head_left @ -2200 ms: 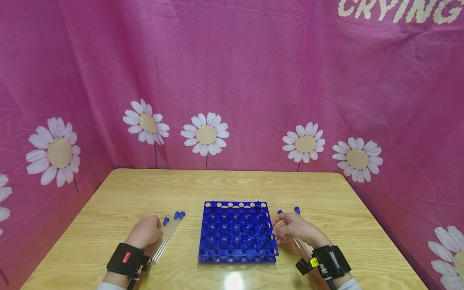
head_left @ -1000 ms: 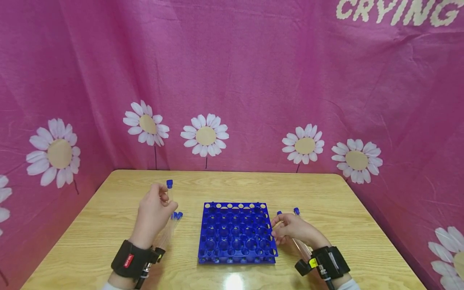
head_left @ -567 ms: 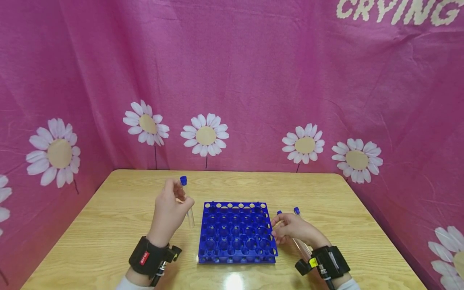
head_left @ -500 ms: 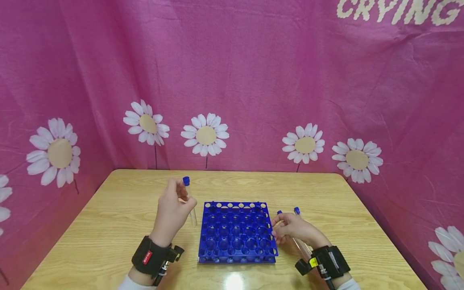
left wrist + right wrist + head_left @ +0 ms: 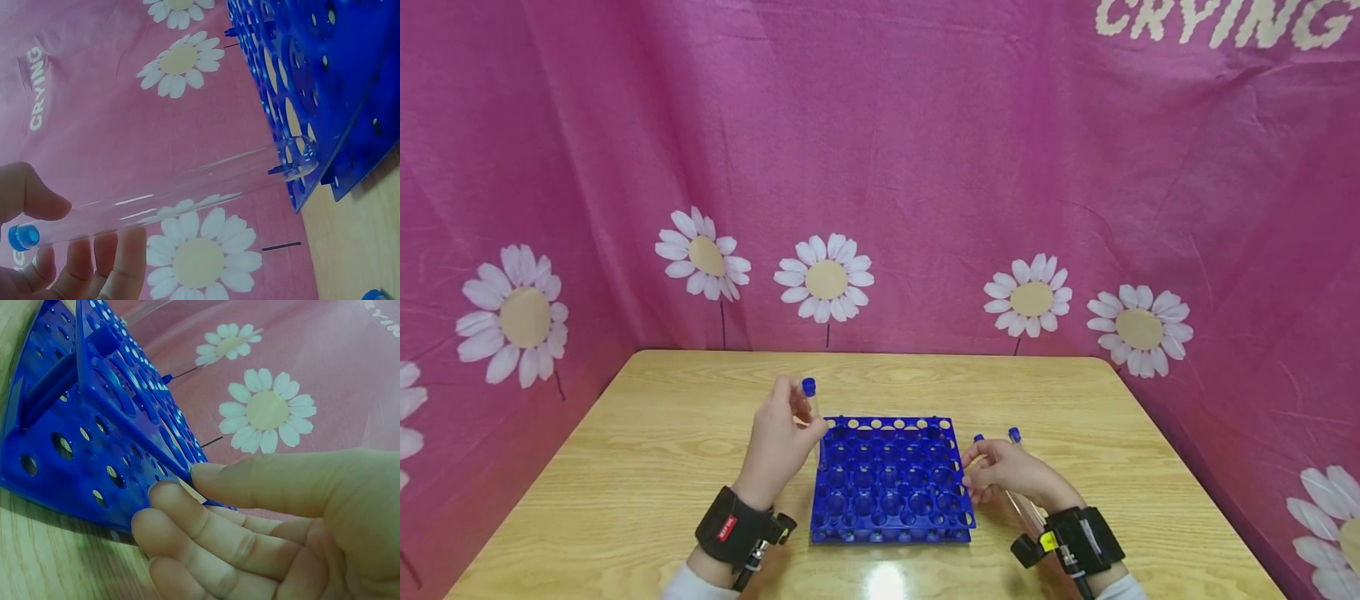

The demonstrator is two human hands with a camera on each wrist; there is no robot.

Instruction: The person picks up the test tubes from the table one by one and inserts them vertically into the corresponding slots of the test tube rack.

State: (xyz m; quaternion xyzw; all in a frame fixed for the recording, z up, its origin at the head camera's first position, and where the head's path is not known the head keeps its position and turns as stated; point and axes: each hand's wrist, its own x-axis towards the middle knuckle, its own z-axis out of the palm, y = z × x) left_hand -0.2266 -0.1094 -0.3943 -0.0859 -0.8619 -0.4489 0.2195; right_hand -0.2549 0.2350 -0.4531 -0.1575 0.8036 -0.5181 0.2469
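My left hand (image 5: 778,442) pinches a clear test tube (image 5: 175,197) close to its blue cap (image 5: 808,387), thumb on one side and fingers on the other. The tube hangs steeply, cap up, its rounded bottom at the left edge of a blue test tube rack (image 5: 891,523); whether it touches the rack I cannot tell. At the rack's right edge, my right hand (image 5: 1015,475) holds the upper plate, thumb on top and fingers below. Two capped test tubes (image 5: 1025,510) lie partly hidden under that hand and wrist.
The rack stands mid-table on the wooden table (image 5: 880,383), with rows of round holes. In the left wrist view a blue cap (image 5: 375,295) shows at the bottom corner. A pink curtain (image 5: 895,167) with daisies hangs behind the table.
My left hand has picked up a test tube from the ones lying at the left, raised it upright and carried it right to the rack. The right hand and the rack stay in place.
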